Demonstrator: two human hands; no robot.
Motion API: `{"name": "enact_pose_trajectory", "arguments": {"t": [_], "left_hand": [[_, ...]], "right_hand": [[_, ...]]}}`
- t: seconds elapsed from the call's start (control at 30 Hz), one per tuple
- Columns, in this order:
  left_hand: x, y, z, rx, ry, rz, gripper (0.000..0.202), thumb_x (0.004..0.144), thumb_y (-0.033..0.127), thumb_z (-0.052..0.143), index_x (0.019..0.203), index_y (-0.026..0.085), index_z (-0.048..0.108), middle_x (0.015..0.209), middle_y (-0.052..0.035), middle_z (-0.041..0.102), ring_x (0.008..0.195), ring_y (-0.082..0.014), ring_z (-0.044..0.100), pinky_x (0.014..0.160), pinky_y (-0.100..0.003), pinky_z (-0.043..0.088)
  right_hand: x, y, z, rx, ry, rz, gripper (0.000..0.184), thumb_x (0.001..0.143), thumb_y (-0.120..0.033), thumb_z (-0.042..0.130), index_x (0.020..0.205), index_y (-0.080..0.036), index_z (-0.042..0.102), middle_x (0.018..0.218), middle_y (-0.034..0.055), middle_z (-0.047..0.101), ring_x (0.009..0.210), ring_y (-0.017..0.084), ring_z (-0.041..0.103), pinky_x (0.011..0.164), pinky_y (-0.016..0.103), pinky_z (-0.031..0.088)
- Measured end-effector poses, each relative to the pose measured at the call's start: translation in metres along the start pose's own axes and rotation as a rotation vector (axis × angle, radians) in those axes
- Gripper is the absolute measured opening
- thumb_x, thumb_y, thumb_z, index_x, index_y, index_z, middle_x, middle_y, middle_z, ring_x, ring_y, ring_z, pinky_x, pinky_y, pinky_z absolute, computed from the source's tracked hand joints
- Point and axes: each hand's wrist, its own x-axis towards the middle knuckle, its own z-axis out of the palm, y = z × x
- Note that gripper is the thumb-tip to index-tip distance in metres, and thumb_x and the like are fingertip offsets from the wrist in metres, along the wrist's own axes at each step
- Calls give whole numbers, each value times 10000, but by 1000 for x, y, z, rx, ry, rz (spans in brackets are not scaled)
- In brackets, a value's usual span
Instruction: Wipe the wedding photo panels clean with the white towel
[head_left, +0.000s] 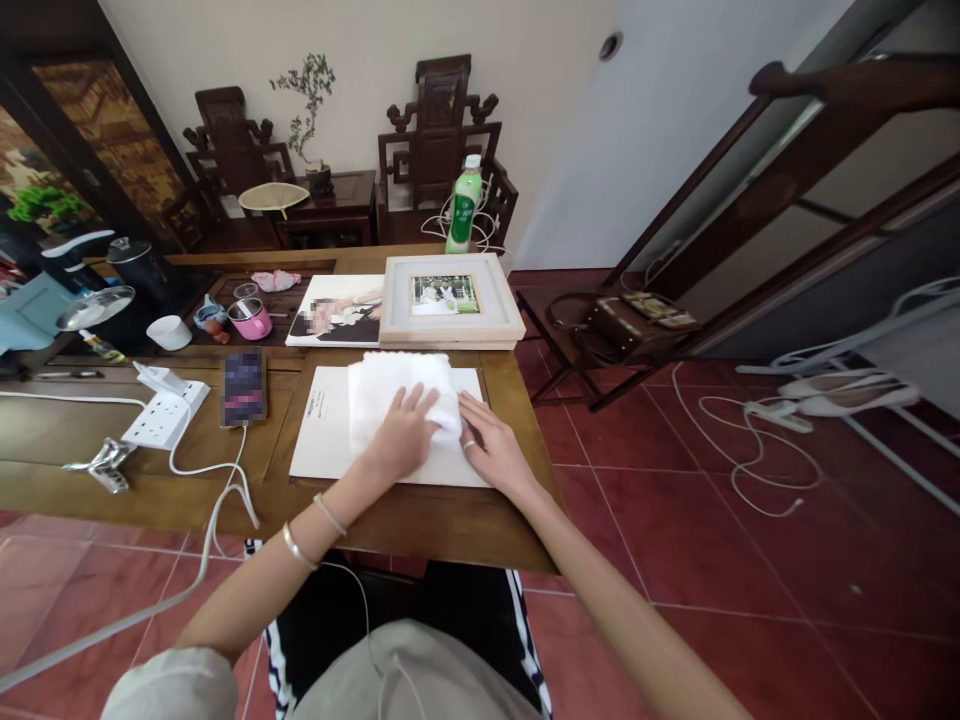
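Note:
A folded white cloth (375, 395) lies on a flat white board-like panel (322, 450) with small print near its left edge. My left hand (407, 437) rests on top of the cloth, fingers somewhat apart and pressing down on it. At the panel's right side, my right hand (491, 448) lies with its fingers stretched out across the edge, touching the panel beside the cloth. A ring shows on one of its fingers. The panel's middle is hidden under the cloth and my left hand.
Behind the panel are a framed photo (446, 295) and a photo print (337, 312). A green bottle (463, 208) stands at the back edge. Leftward are a phone (243, 388), a power strip (163, 412), loose cables and a pink cup (251, 320).

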Motion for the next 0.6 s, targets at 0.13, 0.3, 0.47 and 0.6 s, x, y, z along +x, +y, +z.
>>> {"name": "enact_pose_trajectory", "arguments": {"t": [0.13,0.3,0.47,0.6], "left_hand": [[-56,49,5,-3,-47,25,208,856,144,535,904,111,734,1511,-161,344,1408,-410,237,1136,-566,225],[-89,69,-5,-61,-130,97,215,818,160,562,941,130,736,1538,-153,290,1422,-396,211,1142,-545,218],[-46,33,-19,-73,-142,32,320,812,79,497,1044,130,710,1502,-132,373,1410,-351,279,1132,-497,270],[2,-7,-24,-100,-123,19,350,803,45,493,1093,124,673,1459,-130,440,1390,-312,335,1123,-456,304]], "right_hand": [[-1,1,0,27,-14,-7,466,878,-175,426,1325,-182,558,1395,100,538,1354,246,432,1155,502,313],[-1,2,-1,49,-16,-12,449,894,-205,440,1329,-193,553,1402,99,532,1359,246,425,1153,508,310],[-1,1,-1,49,-8,-1,459,877,-186,440,1319,-188,564,1394,102,540,1349,253,438,1151,509,315],[-1,0,0,49,9,3,445,874,-209,464,1303,-189,579,1383,106,551,1340,262,450,1144,518,324]]}}
